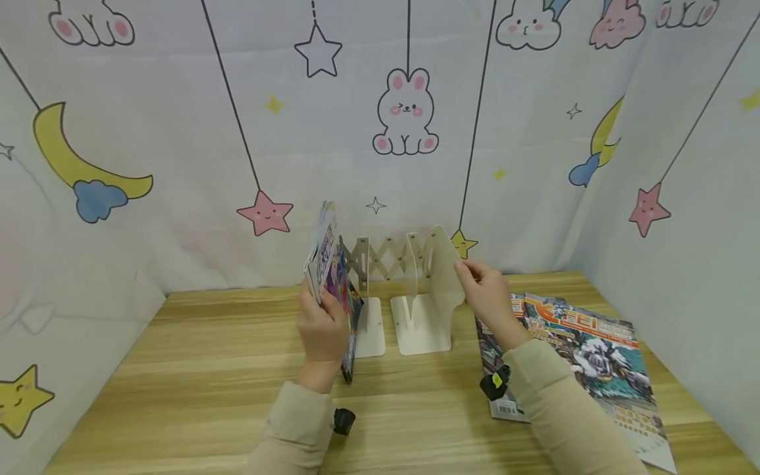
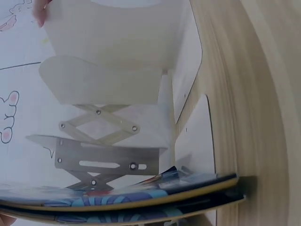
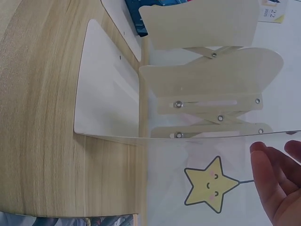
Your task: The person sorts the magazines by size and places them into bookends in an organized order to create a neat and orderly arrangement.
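Observation:
A cream metal expandable bookend (image 1: 442, 277) with upright dividers and scissor links stands on the wooden table. My left hand (image 1: 323, 326) holds a few thin magazines (image 1: 326, 251) upright at its left side, thumb on the cover facing the dividers. Their lower edges show near the base plate (image 2: 195, 141) in the left wrist view. The magazines hide the bookend's left end. With thumb and fingers, my right hand (image 1: 483, 290) pinches the edge of the right end plate (image 3: 202, 70), and its fingertips (image 3: 258, 148) show beside that edge in the right wrist view.
More magazines (image 1: 600, 356) lie flat on the table (image 1: 225, 369) at the right, partly under my right forearm. A white curtain (image 1: 505, 86) printed with stars and rabbits hangs close behind the bookend.

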Available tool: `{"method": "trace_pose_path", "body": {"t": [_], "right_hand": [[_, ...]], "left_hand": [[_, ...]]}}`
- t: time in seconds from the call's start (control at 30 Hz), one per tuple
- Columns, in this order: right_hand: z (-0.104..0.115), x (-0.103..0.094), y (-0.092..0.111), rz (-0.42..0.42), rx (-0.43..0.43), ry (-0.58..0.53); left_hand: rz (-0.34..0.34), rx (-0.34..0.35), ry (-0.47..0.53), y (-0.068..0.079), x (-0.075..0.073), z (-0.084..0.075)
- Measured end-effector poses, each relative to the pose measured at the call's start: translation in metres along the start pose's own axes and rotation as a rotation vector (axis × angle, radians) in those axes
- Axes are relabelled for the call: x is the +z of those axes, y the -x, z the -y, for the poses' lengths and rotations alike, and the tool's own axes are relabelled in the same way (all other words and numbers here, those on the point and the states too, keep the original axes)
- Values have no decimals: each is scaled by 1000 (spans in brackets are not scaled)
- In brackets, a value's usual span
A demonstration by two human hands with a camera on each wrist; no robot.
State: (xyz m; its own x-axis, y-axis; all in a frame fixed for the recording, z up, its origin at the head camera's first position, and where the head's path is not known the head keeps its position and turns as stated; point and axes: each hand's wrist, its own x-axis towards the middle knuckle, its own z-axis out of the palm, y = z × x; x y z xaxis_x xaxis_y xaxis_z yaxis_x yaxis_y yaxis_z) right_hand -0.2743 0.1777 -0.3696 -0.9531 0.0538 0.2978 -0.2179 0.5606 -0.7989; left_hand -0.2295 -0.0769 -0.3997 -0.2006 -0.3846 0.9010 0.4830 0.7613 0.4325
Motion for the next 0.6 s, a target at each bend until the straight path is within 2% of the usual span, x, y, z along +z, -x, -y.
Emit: {"method": "trace_pose_path", "body": {"t": [0.3, 0.6], "right_hand": [[-1, -4, 5, 25, 5, -46], [-5, -6, 9, 26, -20, -52]], "left_hand": [[59, 22, -7, 7, 2, -5], [191, -50, 29, 8, -11, -11]]}}
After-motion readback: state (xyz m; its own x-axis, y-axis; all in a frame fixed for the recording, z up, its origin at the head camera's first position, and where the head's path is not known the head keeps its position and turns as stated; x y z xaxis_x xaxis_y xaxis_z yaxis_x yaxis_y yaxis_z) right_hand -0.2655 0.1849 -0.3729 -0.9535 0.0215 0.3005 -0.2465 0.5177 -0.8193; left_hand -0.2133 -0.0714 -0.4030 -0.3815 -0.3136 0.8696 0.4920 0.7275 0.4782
